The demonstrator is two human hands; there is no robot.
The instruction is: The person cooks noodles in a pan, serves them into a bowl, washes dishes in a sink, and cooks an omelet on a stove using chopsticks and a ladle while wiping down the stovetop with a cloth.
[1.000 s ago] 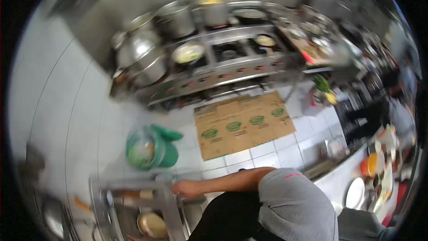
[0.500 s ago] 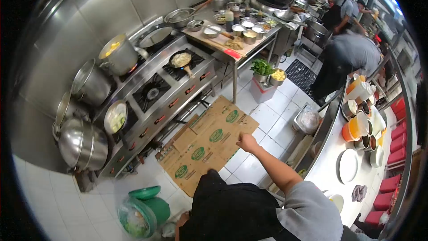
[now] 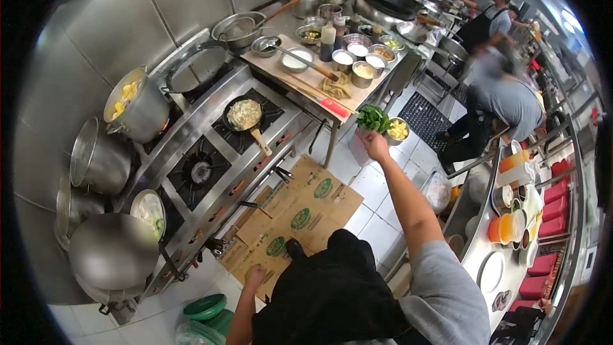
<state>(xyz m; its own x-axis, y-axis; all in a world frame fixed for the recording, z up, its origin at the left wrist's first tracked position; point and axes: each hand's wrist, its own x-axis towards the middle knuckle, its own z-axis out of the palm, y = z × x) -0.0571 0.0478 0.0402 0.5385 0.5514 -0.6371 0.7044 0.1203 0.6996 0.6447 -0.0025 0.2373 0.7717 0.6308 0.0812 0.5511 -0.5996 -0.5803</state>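
Note:
My right hand is stretched forward, fingers curled in, nothing visible in it. In view it overlaps the front of the green leafy bunch; whether it touches the leaves I cannot tell. Beside the leaves is a metal pot of yellow chunks. Low at my side, my left hand is loosely closed above the flattened cardboard, with nothing seen in it. On the stove to the left, a small pan of pale food has its wooden handle toward me.
Large pots and another pan line the stove. A prep table carries bowls, bottles and a ladle. To the right, a counter holds plates and containers. A person bends over beyond it. A green bin stands lower left.
I have moved forward over the cardboard toward the stove and prep table. My right hand now reaches up by the leaves; my left hand has come further into view. The nearby person has shifted posture.

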